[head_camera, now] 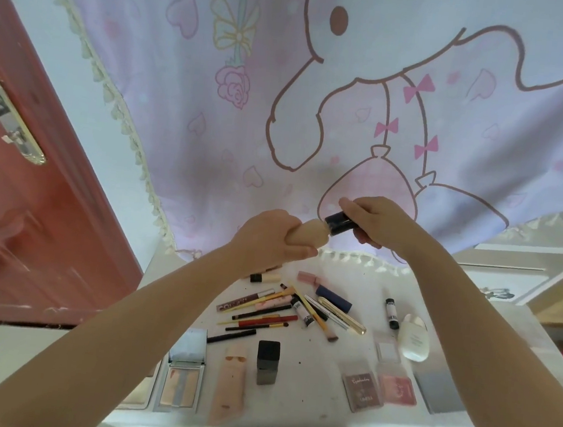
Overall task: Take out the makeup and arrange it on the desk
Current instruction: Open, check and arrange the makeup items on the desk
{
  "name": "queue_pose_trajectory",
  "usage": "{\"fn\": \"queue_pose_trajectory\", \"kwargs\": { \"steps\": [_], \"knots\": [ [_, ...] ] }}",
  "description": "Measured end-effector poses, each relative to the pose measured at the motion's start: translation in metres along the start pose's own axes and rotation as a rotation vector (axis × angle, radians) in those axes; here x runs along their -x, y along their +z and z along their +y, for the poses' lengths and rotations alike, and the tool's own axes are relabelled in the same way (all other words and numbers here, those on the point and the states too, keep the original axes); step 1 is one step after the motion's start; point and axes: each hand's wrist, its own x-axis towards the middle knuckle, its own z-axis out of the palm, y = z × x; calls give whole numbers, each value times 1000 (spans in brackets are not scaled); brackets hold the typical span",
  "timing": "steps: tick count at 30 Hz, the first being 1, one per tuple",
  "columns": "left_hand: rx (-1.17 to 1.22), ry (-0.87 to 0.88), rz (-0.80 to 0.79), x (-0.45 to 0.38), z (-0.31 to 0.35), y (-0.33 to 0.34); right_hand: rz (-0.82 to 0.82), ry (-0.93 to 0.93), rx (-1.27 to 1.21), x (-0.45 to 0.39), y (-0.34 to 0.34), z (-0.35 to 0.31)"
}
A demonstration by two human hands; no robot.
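Beige tube (307, 238) with black cap (339, 223), lilac rabbit-print curtain (283, 110), red door (33, 206)

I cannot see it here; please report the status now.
Left hand grips beige tube; right hand on its black cap. Makeup spread on desk. Nothing blocking.

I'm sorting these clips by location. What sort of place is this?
Probably a bedroom or dorm room: a cartoon-rabbit curtain hangs behind a white desk strewn with makeup, and a red panelled door stands to the left.

Brushes (264, 309) (piled) behind palettes (363, 388)
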Motion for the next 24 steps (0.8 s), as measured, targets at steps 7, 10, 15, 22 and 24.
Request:
{"fn": "queue_pose_trajectory", "kwargs": {
  "steps": [7, 10, 15, 22, 24],
  "knots": [
    [22, -3, 5, 8, -10, -2, -82, -133, -271, 7, 2, 9],
    [22, 3, 4, 11, -11, -2, -86, -64, -318, 8, 8, 4],
    [-4, 7, -6, 15, -14, -5, -50, -90, -125, 10, 12, -1],
    [72, 8, -53, 25, -19, 4, -69, -157, -275, 28, 17, 8],
    [124, 9, -63, 27, -21, 10, -57, -132, -312, 33, 20, 11]
  ]
}}
